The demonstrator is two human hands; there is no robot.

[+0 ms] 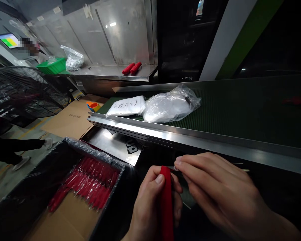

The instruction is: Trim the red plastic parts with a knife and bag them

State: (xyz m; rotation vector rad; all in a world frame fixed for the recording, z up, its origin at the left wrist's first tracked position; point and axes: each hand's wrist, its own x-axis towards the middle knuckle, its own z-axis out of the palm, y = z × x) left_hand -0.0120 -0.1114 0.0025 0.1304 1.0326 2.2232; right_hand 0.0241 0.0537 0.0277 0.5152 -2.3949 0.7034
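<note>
My left hand (150, 201) is closed around a long, flat red handle-shaped piece (167, 204) held nearly upright at the bottom middle. The thumb presses on its face near the top end, and the other fingers wrap behind it. Just right of that end is my right hand (220, 190), its thumb and fingertips pinched together. Something small and shiny shows at the fingertips, too small to name. To the lower left stands a dark box (120, 169) lined with plastic. Inside it, several red pieces in clear bags (90, 182) lie in rows beside brown cardboard (70, 217).
Ahead runs a green conveyor belt (215, 113) with a metal rail (170, 135), carrying two clear plastic bag packs (126, 106). Two red handles (132, 68) lie on a metal shelf (102, 72). A fan (27, 90), tape roll (94, 106) and another person's legs (17, 147) are left.
</note>
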